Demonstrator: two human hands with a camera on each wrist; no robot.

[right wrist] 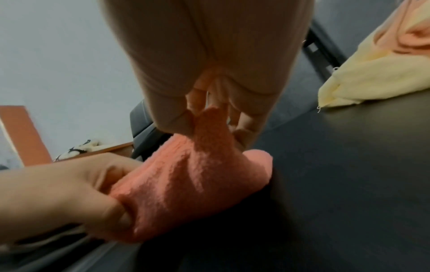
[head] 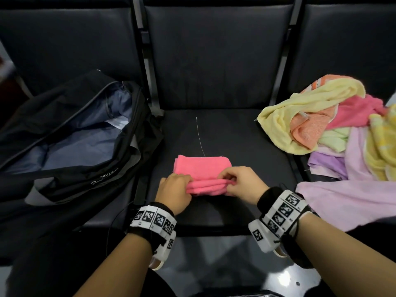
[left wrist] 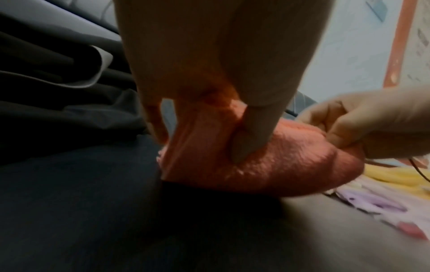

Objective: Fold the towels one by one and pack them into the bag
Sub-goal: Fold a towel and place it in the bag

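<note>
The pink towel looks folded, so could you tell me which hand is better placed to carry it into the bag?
Probably the left hand: it already grips the pink towel, and the open bag lies on its side.

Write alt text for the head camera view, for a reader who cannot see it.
Two hands, left hand and right hand, grip the near edge of a folded pink towel on a dark seat. An open black bag lies on the seat to the left, and a pile of unfolded towels lies to the right.
</note>
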